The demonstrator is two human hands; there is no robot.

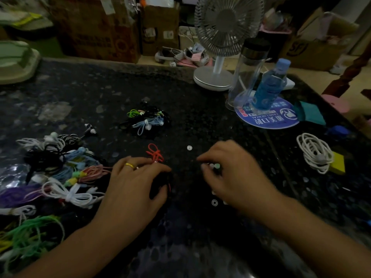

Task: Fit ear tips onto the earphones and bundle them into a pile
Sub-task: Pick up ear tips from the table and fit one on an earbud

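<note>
A dark table (pixel 190 97) carried a loose heap (pixel 50 177) of earphones at the left and a tied pile (pixel 146 119) farther back. The left hand (pixel 132 185) gripped a red earphone (pixel 155 154) near the centre. The right hand (pixel 230 173), blurred, pinched at small ear tips (pixel 216 165); another tip (pixel 189 147) lay just beyond.

A single head-worn wide-angle view looks forward and down from the near edge of the dark worktop (pixel 200 101), close above both hands, left (pixel 134 183) and right (pixel 236 177). It faces the far edge, where a fan (pixel 226 25) and boxes (pixel 96 27) stand.
</note>
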